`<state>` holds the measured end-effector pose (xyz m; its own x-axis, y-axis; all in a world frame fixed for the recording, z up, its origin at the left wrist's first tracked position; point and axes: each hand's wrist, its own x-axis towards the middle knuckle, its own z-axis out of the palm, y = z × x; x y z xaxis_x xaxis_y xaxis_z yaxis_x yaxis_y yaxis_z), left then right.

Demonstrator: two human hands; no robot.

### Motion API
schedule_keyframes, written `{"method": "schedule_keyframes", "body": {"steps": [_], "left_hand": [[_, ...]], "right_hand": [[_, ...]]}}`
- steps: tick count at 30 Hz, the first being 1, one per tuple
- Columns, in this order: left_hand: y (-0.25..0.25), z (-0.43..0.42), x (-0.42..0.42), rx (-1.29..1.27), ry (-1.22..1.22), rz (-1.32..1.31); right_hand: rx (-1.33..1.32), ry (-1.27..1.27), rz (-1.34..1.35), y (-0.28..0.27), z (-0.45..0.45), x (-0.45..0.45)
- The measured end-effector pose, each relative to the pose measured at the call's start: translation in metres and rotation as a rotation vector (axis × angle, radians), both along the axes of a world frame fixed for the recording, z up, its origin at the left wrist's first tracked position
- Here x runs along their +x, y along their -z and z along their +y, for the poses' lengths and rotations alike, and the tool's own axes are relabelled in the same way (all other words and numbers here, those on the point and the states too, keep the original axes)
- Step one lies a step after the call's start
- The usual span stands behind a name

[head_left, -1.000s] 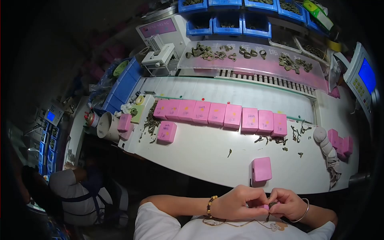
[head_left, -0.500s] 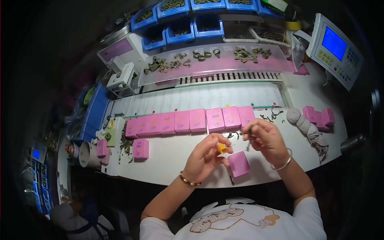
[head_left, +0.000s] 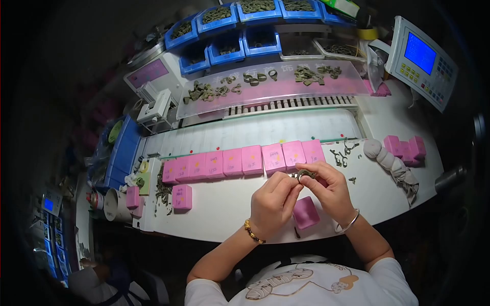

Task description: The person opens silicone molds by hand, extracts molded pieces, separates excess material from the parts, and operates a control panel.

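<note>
My left hand point(head_left: 274, 203) is closed in a pinch, with its fingertips against my right hand's; whatever is in it is hidden behind the fingers. A small dark green curved piece point(head_left: 306, 174), resembling part of a ring or band, is pinched between thumb and fingers of my right hand point(head_left: 331, 189). Just below the hands, a plain pink block point(head_left: 306, 213) lies on the white worktop. A short dark strip point(head_left: 297, 232) is beside that block, near the front edge.
A row of marked pink blocks point(head_left: 232, 162) stands behind the hands. Another pink block point(head_left: 182, 197) sits at left near dark green scraps point(head_left: 163, 192). A rolled grey cloth point(head_left: 390, 166) lies right. Behind are a tilted clear shelf point(head_left: 270, 89) with green pieces and blue bins point(head_left: 263, 43).
My hands have come together, fingertips meeting around the dark green piece. The yellow-orange item seen in my left hand is now hidden from view.
</note>
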<state>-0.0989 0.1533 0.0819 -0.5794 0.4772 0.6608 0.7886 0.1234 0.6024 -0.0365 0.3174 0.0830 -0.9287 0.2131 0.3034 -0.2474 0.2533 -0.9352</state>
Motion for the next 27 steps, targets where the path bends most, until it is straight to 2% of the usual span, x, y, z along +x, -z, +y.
{"method": "schedule_keyframes", "body": {"steps": [1,3,4,6,7,8,9,10,11,13,15,17,19,21,22,24,25,27], "left_hand": [[0.005,-0.001,-0.001,-0.001,0.002,0.000],[0.012,-0.005,-0.004,0.060,0.212,-0.531],[0.011,-0.010,-0.006,0.059,0.214,-0.531],[0.003,-0.019,-0.012,0.061,0.523,-1.311],[0.002,-0.020,-0.012,0.061,0.522,-1.308],[0.001,-0.021,-0.012,0.109,0.594,-1.416],[0.001,-0.022,-0.012,0.159,0.666,-1.523],[0.000,-0.023,-0.011,0.159,0.664,-1.524],[0.000,-0.023,-0.011,0.202,0.725,-1.585],[0.004,-0.023,-0.010,0.246,0.786,-1.646],[0.013,-0.023,-0.009,0.374,0.971,-1.711],[0.016,-0.024,-0.008,0.376,0.995,-1.706],[0.015,-0.025,-0.009,0.377,1.021,-1.704],[0.010,-0.027,-0.012,0.167,0.709,-1.568],[0.013,-0.026,-0.013,0.167,0.710,-1.569],[0.017,-0.025,-0.018,-0.235,0.146,-0.331],[0.014,-0.025,-0.018,-0.236,0.147,-0.332],[-0.001,-0.027,-0.019,-0.152,0.184,-0.587]], "right_hand": [[-0.030,0.000,0.025,0.002,-0.001,0.000],[0.040,-0.002,0.096,0.001,-0.001,0.000],[0.109,-0.006,0.166,0.001,-0.001,0.000],[0.085,-0.043,0.168,-0.005,-0.002,0.000],[0.062,-0.082,0.171,-0.007,-0.002,-0.001],[0.061,-0.082,0.172,-0.006,-0.002,-0.001],[-0.146,-0.166,0.080,-0.004,-0.002,-0.001],[-0.352,-0.250,-0.013,-0.002,-0.003,-0.001],[-0.353,-0.251,-0.013,-0.003,-0.003,-0.002],[-0.763,-0.402,-0.147,-0.005,-0.004,-0.001],[-0.803,-0.419,-0.140,-0.006,-0.006,-0.003],[-0.841,-0.434,-0.132,-0.005,-0.004,-0.004],[-0.681,-0.452,-0.049,0.001,0.002,-0.006],[-0.611,-0.401,-0.034,-0.004,0.008,-0.007],[-0.539,-0.353,-0.017,-0.006,0.009,-0.007],[-0.455,-0.307,0.063,-0.003,0.009,-0.010],[-0.371,-0.262,0.141,-0.001,0.008,-0.012],[-0.322,-0.261,0.146,0.003,0.010,-0.013]]}}
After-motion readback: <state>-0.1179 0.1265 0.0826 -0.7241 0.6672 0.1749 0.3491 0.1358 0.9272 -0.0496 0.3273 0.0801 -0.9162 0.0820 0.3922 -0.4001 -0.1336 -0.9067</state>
